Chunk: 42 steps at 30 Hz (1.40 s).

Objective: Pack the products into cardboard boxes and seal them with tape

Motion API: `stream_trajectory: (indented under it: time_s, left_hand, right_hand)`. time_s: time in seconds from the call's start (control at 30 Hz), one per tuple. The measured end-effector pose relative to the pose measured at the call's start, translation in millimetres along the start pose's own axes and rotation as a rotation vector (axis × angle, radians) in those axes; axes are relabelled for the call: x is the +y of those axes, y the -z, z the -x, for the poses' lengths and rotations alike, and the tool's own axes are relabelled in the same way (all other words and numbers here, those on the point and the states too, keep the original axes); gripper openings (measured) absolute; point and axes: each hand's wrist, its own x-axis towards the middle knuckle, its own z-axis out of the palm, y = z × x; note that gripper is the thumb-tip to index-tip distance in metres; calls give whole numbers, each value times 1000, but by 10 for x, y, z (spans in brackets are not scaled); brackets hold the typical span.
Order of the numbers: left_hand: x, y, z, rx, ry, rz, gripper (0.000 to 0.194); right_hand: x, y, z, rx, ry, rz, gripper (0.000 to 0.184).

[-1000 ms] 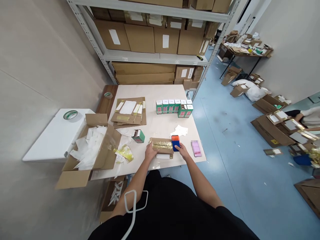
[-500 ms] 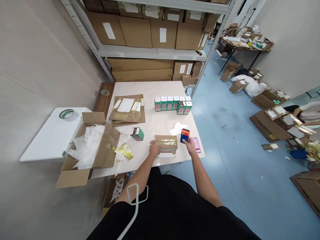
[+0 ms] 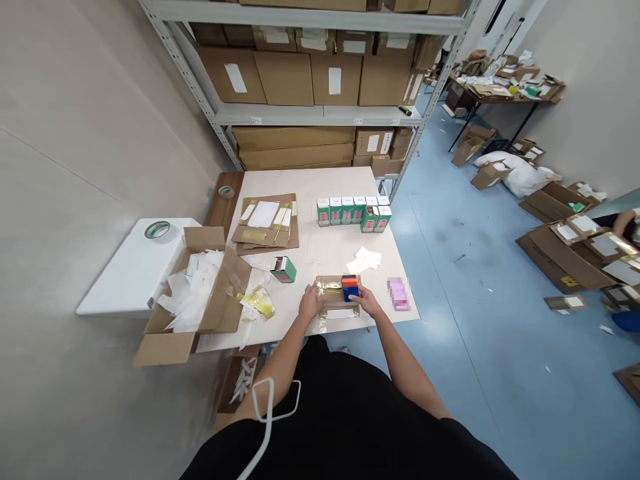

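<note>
A small cardboard box [image 3: 327, 291] with shiny tape over its top lies near the table's front edge, a white label on its near side. My left hand [image 3: 311, 301] grips its left end. In my right hand [image 3: 368, 302] is a small blue and orange block-shaped tool [image 3: 351, 293], over the right part of the box; whether it touches the tape I cannot tell. An open green and white carton [image 3: 283, 269] stands to the left. Beyond the tool lie white paper slips [image 3: 364, 259], and a blurred pink phone [image 3: 399, 294] is on the right.
Several green and white cartons [image 3: 347, 211] stand at the table's [image 3: 310, 183] back right. Flattened cardboard [image 3: 245, 235] lies back left. An open box of white paper [image 3: 213, 320] is at the left, beside crumpled tape [image 3: 259, 303]. A loaded shelf [image 3: 300, 115] rises behind.
My right hand has moved left, bringing the blue and orange tool from beside the box to over it. My left hand stays at the box's left end. The view has shifted slightly.
</note>
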Motion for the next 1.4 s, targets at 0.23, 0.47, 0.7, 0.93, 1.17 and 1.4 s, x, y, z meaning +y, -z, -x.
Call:
stream_trajectory:
  time_s: [0.23, 0.47, 0.7, 0.93, 1.17, 1.4]
  left_hand:
    - [612, 66, 154, 145, -541, -73, 59]
    - [899, 243, 161, 207, -688, 6, 18]
    - [891, 561, -48, 243, -215, 350, 22]
    - [351, 376, -245, 266, 279, 604, 21]
    - [-158, 84, -91, 268, 526, 710, 21]
    - [-407, -89, -144, 218, 629, 833, 29]
  right_hand:
    - [73, 0, -30, -3, 32, 14, 52]
    - [35, -22, -52, -49, 54, 58, 52]
    - [-279, 104, -125, -137, 9, 347, 46]
    - [-556, 24, -219, 32, 36, 741, 46]
    - [-621, -365, -501, 30, -46, 1107, 53]
    - [-688, -444, -637, -46, -103, 1255, 61]
